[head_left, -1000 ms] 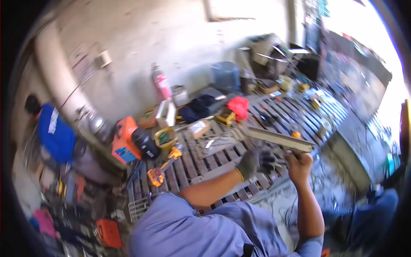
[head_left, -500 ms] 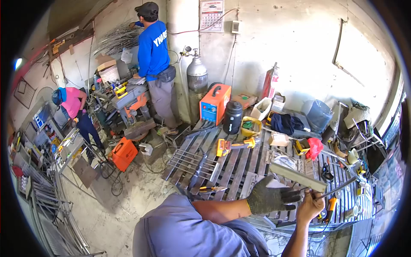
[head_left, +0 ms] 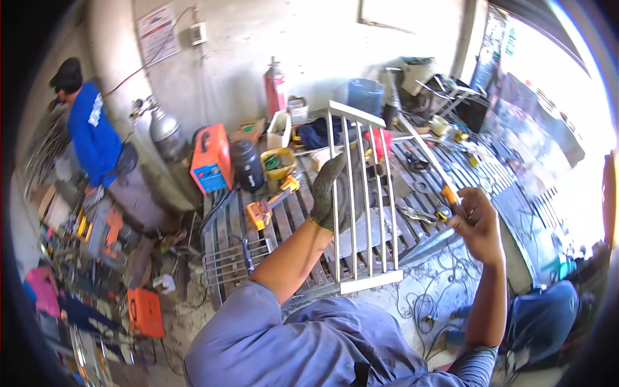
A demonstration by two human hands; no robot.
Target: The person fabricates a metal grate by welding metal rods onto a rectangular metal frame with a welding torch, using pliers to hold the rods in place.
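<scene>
My left hand point(head_left: 322, 200), in a dark work glove, grips a small metal grille point(head_left: 367, 284) with several thin upright bars between two flat end rails. The grille is held up over the slatted metal workbench point(head_left: 303, 222), and part of the glove shows behind its bars. To the right, my bare right hand point(head_left: 480, 226) is closed on a file point(head_left: 425, 151), a long narrow tool with an orange handle, pointing away up and left. The file is apart from the grille. Pliers point(head_left: 418, 215) lie on the bench between my hands.
A yellow cordless tool point(head_left: 274, 201), a black bottle point(head_left: 247, 166) and an orange welding machine point(head_left: 211, 159) stand on the bench's left part. Cables point(head_left: 422, 306) lie on the floor in front. One person point(head_left: 97, 132) stands at left; another person's blue-clad leg point(head_left: 545, 316) shows at lower right.
My left hand has raised and turned the grille, so its bars now face me. My right hand has moved away from it with the file, which now points up-left. The view has swung right.
</scene>
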